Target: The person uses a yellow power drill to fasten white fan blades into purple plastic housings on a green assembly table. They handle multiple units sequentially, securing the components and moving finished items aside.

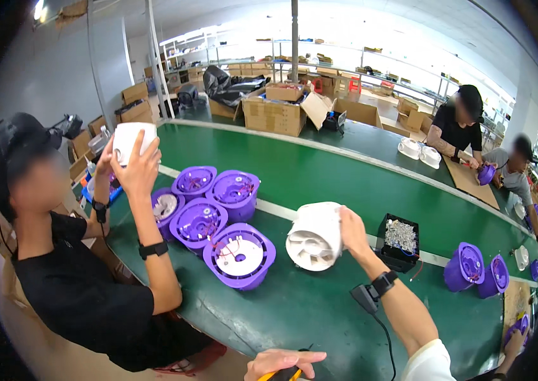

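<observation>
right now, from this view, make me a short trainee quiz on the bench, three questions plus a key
1. Which of the wearer's hands touches the white housing?
2. True or false: the black box of small shiny pieces stands to the right of that housing.
3. How many purple housings are clustered to its left? a) three b) five c) eight

Key: 1. the right hand; 2. true; 3. b

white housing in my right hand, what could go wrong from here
The white housing could slip or tip, as only the right hand grips it, at one side. The open black box of small metal parts sits near that hand and might get knocked and spilled. The cable from the wrist device could snag.
</observation>
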Demonstrator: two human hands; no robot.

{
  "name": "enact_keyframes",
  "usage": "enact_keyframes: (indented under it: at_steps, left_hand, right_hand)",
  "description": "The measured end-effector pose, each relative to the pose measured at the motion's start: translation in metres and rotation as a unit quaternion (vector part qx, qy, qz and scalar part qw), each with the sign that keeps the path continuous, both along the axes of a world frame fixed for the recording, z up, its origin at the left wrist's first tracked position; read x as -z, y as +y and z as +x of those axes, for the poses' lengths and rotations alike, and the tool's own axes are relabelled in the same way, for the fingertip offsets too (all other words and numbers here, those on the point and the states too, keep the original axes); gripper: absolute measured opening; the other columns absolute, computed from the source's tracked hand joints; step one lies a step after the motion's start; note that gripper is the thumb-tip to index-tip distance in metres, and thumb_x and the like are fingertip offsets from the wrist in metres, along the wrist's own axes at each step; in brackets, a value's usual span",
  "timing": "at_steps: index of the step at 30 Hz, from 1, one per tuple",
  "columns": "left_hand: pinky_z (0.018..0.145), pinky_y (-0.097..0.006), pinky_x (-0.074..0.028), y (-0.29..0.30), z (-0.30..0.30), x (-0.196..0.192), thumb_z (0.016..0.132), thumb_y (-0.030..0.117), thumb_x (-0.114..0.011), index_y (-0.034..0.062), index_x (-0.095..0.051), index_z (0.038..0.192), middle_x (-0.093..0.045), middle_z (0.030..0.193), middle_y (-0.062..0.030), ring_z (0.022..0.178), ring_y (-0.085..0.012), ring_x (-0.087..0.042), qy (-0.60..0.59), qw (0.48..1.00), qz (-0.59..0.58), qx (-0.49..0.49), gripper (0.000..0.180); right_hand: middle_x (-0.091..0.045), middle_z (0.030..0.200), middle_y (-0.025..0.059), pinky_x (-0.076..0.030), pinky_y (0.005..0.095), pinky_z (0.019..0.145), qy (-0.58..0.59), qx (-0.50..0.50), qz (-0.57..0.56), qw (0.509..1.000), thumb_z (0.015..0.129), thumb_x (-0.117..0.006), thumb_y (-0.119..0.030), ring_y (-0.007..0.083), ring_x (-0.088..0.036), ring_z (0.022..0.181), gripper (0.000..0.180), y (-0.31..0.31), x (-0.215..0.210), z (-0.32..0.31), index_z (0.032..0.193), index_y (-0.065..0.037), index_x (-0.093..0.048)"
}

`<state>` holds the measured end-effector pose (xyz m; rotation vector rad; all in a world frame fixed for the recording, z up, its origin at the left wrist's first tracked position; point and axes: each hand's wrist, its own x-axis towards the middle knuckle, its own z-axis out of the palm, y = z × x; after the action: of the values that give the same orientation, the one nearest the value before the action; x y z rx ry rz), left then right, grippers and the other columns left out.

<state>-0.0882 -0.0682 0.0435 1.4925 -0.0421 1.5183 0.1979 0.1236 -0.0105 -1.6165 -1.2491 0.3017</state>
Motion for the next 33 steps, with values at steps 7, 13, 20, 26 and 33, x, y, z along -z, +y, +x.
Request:
enact_keyframes:
  at_steps: [7, 13, 20, 26, 33]
  left_hand:
    - [0.06, -0.027, -0.049, 0.004, 0.007, -0.007, 0.089, 0.009, -0.06, 0.0035, -0.036, 0.13, -0.062, 0.101, -0.0296, 0.066, -0.0162, -0.059, 0.016, 0.999, 0.01, -0.039, 0.048]
    - [0.061, -0.027, -0.049, 0.007, -0.001, -0.002, 0.089, 0.013, -0.062, 0.0046, -0.038, 0.127, -0.062, 0.102, -0.0292, 0.066, -0.0169, -0.058, 0.012, 0.997, -0.002, -0.071, 0.046]
    - [0.064, -0.03, -0.049, -0.001, -0.012, -0.017, 0.091, 0.011, -0.058, 0.0055, -0.037, 0.126, -0.059, 0.106, -0.0288, 0.071, -0.0196, -0.059, 0.05, 0.997, -0.014, -0.049, 0.041]
    - [0.066, -0.033, -0.05, -0.014, -0.039, -0.017, 0.091, 0.014, -0.059, 0.0076, -0.037, 0.125, -0.059, 0.107, -0.0284, 0.069, -0.0207, -0.059, 0.071, 0.989, 0.008, -0.127, 0.041]
    - [0.068, -0.034, -0.05, -0.009, -0.046, -0.018, 0.091, 0.017, -0.059, 0.0092, -0.038, 0.127, -0.06, 0.108, -0.027, 0.069, -0.0209, -0.06, 0.101, 0.989, -0.039, -0.099, 0.043]
  right_hand:
    - [-0.064, 0.105, 0.021, -0.053, 0.0385, 0.081, 0.343, -0.053, -0.292, 0.891, 0.099, -0.031, -0.033, 0.0265, -0.066, 0.085, 0.048, -0.047, 0.038, 0.035, 0.11, 0.004, -0.059]
    - [-0.064, 0.089, 0.0156, -0.051, 0.0431, 0.066, -0.384, 0.066, -0.106, 0.915, 0.082, -0.053, -0.006, 0.0328, -0.064, 0.08, 0.013, -0.082, -0.069, -0.022, 0.09, -0.003, -0.063]
    - [-0.047, 0.131, 0.0166, -0.035, 0.0442, 0.104, -0.426, -0.373, 0.115, 0.816, 0.079, -0.068, -0.029, 0.0307, -0.045, 0.121, 0.06, -0.041, -0.014, -0.153, 0.126, -0.001, -0.046]
    - [-0.063, 0.101, 0.0155, -0.044, 0.0413, 0.09, -0.229, -0.351, 0.13, 0.899, 0.085, -0.06, -0.017, 0.0338, -0.059, 0.095, 0.027, -0.03, -0.03, -0.158, 0.107, -0.001, -0.059]
    - [-0.066, 0.086, 0.0228, -0.049, 0.0476, 0.074, -0.047, -0.222, -0.187, 0.956, 0.088, -0.053, -0.02, 0.0407, -0.062, 0.076, 0.024, -0.002, -0.008, -0.12, 0.097, 0.002, -0.059]
